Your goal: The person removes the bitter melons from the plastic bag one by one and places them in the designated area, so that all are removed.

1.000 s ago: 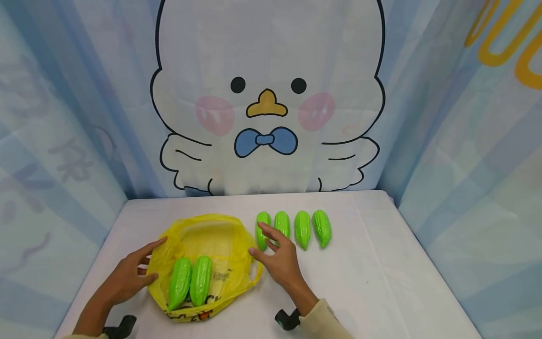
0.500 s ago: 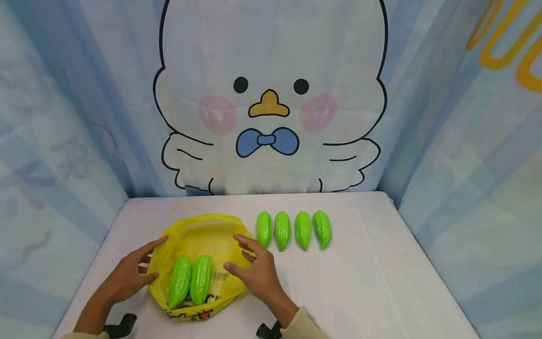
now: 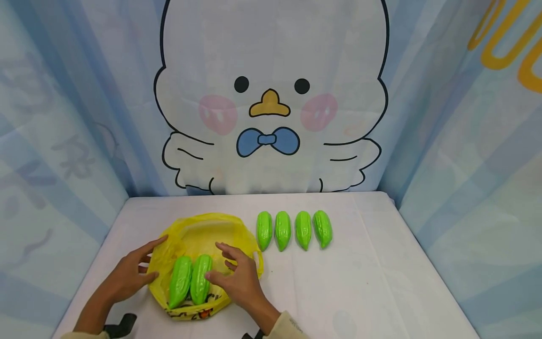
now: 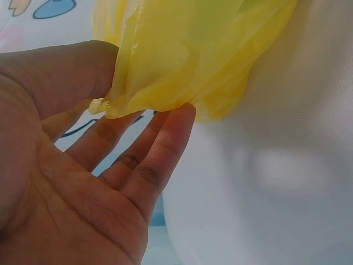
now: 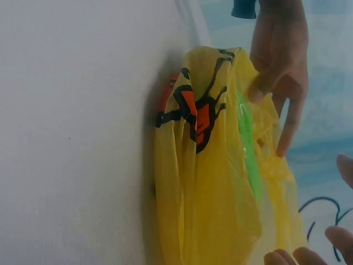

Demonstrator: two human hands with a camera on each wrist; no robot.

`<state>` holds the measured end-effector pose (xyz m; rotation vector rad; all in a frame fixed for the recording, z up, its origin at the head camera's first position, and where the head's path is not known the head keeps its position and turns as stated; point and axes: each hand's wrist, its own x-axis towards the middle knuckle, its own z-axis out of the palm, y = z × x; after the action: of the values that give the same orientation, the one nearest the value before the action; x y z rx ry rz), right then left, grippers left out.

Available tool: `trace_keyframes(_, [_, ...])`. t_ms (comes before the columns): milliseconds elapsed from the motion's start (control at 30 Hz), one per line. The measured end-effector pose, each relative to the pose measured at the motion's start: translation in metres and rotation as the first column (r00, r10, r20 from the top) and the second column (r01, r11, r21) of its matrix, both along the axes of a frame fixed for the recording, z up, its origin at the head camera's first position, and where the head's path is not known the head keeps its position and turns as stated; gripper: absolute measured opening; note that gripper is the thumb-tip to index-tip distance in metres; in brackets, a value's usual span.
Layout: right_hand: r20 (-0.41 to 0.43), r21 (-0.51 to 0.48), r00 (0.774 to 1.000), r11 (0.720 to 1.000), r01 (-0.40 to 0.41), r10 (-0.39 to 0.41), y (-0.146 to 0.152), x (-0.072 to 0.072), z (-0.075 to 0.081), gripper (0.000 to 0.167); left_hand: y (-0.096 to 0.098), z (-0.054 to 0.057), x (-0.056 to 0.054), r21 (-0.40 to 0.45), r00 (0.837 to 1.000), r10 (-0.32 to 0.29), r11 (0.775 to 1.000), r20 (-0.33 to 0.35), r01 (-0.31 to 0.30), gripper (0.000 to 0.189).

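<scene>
A yellow plastic bag [image 3: 228, 230] lies with its mouth spread on the table, and two bright green bitter melons [image 3: 179, 282] lie side by side in it. At the bag's left edge my left hand [image 3: 127, 275] holds the rim; in the left wrist view the yellow film sits between the thumb and fingers [image 4: 171, 143]. My right hand [image 3: 241, 278] hovers over the right part of the bag's mouth, fingers spread and holding nothing. Its thumb tip overlaps the right-hand bitter melon [image 3: 201, 278] in the head view. Part of the bag is hidden behind this hand.
Several more bitter melons [image 3: 303, 230] stand in a row at the back, right of the bag. A white cloth covers the table [image 3: 360, 282]. A printed cartoon curtain [image 3: 271, 174] rises behind it, with blue curtains at both sides.
My right hand has moved left and toward the person, from beside the row of bitter melons to over the bag's mouth. My left hand stays at the rim.
</scene>
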<state>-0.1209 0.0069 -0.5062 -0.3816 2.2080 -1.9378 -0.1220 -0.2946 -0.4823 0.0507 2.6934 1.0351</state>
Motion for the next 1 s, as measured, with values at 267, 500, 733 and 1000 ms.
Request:
trace_keyframes(267, [0.048, 0.037, 0.999, 0.999, -0.025, 0.023, -0.018, 0.003, -0.007, 0.065, 0.000, 0.000, -0.001, -0.004, 1.000, -0.001, 1.000, -0.003, 0.001, 0.092])
trace_keyframes(500, [0.073, 0.102, 0.997, 0.994, -0.029, 0.021, -0.028, 0.005, -0.015, 0.065, 0.000, 0.000, 0.001, 0.006, 1.000, -0.011, 1.000, -0.014, 0.011, 0.091])
trace_keyframes(733, [0.050, 0.179, 0.999, 0.984, -0.013, 0.004, -0.031, 0.005, -0.022, 0.065, 0.000, 0.000, -0.001, 0.001, 1.000, -0.015, 1.000, -0.003, 0.015, 0.091])
trace_keyframes(1000, [-0.029, 0.309, 1.000, 0.951, 0.008, 0.001, -0.035, 0.005, -0.029, 0.068, 0.000, 0.000, -0.002, 0.005, 1.000, -0.023, 1.000, -0.010, 0.023, 0.091])
